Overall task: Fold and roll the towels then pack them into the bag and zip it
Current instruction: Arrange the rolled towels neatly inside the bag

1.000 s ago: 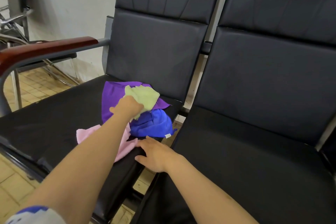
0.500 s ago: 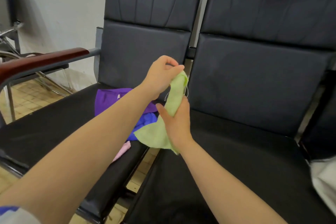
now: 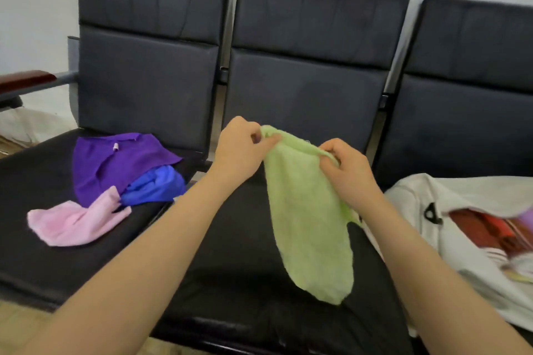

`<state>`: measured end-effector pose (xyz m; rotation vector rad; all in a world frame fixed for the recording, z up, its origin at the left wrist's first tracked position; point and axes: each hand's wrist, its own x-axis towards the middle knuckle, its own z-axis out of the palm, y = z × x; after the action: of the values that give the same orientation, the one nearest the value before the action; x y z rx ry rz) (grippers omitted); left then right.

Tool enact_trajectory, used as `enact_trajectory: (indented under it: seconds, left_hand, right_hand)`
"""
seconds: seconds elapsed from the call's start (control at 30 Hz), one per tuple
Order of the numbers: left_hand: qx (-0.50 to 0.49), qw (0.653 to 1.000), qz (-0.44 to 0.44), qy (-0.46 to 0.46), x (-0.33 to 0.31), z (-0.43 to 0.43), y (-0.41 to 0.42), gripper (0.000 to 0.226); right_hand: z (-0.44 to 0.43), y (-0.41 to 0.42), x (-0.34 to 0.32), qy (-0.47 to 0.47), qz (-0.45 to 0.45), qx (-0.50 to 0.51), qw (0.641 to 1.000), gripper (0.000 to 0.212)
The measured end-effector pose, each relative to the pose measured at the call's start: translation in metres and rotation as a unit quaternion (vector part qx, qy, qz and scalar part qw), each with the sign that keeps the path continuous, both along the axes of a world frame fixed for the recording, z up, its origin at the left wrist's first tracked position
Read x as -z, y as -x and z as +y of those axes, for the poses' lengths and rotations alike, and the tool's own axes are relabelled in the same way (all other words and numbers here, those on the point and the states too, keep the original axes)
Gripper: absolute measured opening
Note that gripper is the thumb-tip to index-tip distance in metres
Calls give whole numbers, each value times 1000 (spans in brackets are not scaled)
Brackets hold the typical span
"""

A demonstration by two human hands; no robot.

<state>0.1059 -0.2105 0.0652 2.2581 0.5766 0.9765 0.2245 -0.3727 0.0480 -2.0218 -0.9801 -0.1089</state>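
— Where's the green towel (image 3: 310,219)?
— Hanging above the middle seat (image 3: 245,268), top edge pinched by left hand (image 3: 240,153) and right hand (image 3: 350,171).
— The bag (image 3: 432,210)?
— Right of that seat, unzipped.

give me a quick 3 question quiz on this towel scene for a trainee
1. True or false: both hands grip the top edge of the green towel, which hangs above the middle seat.
2. Which towel lies nearest the front edge of the left seat? A) purple towel B) blue towel C) pink towel
3. On which seat does the white bag rest, and is it open or zipped?

Key:
1. True: left hand and right hand each pinch the top edge.
2. C
3. The right seat; it is open, with coloured fabric showing inside.
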Motion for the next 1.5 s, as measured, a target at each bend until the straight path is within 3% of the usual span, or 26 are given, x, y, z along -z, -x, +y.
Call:
enact_trajectory:
  seconds: [0.03, 0.1, 0.2, 0.33, 0.37, 0.43, 0.53, 0.67, 0.73, 0.8, 0.9, 1.03, 1.13, 1.2, 1.3, 1.4, 1.5]
  left_hand:
    - [4, 999, -33, 25, 4, -9, -1, 43]
    - [58, 984, -87, 142, 13, -22, 1, 29]
    - [129, 937, -83, 314, 28, -34, 7, 35]
    - [90, 947, -88, 296, 55, -36, 17, 26]
    - [87, 938, -102, 320, 58, -37, 22, 14]
    - [70, 919, -102, 375, 65, -32, 28, 16]
    - [30, 899, -56, 434, 72, -19, 26, 11]
    - [7, 849, -48, 526, 80, -9, 16, 40]
    - [8, 820, -29, 571, 84, -6, 12, 44]
    - [8, 794, -11, 608, 86, -3, 10, 43]
    - [9, 789, -31, 614, 89, 7, 10, 41]
    - [-38, 866, -36, 497, 94, -1, 9, 14]
    - [-53, 910, -17, 412, 95, -23, 9, 8]
    - [-29, 918, -21, 396, 93, -44, 5, 8]
    - [56, 912, -34, 405, 89, -78, -1, 5]
    - [121, 926, -16, 358, 90, -96, 0, 31]
    - [140, 941, -6, 308, 93, -97, 5, 52]
  right_hand:
    - [-13, -2, 4, 36, -12, 1, 999, 13]
    - [-34, -4, 14, 83, -28, -1, 996, 13]
    - [-58, -7, 31, 99, -3, 9, 995, 12]
    - [-77, -7, 44, -26, 101, 35, 994, 18]
    - [-80, -7, 42, -56, 117, 32, 991, 18]
    - [-84, -8, 35, -103, 159, 26, 982, 12]
    - [-89, -13, 33, -159, 285, 20, 945, 8]
    - [-83, -20, 44, -185, 473, 45, 860, 23]
    - [-83, -24, 47, -149, 538, 35, 829, 27]
    - [-86, -26, 46, -77, 555, -10, 828, 15]
    - [-87, -35, 52, -51, 546, -25, 836, 13]
    - [-73, -42, 60, -220, 488, 92, 840, 13]
    - [-62, -30, 67, -191, 358, 152, 901, 29]
    - [-52, -9, 69, -155, 240, 145, 947, 40]
    - [-32, 27, 76, -126, 135, 67, 980, 43]
    - [-21, 50, 86, -113, 128, 9, 985, 17]
    - [-21, 49, 87, -123, 154, -4, 980, 24]
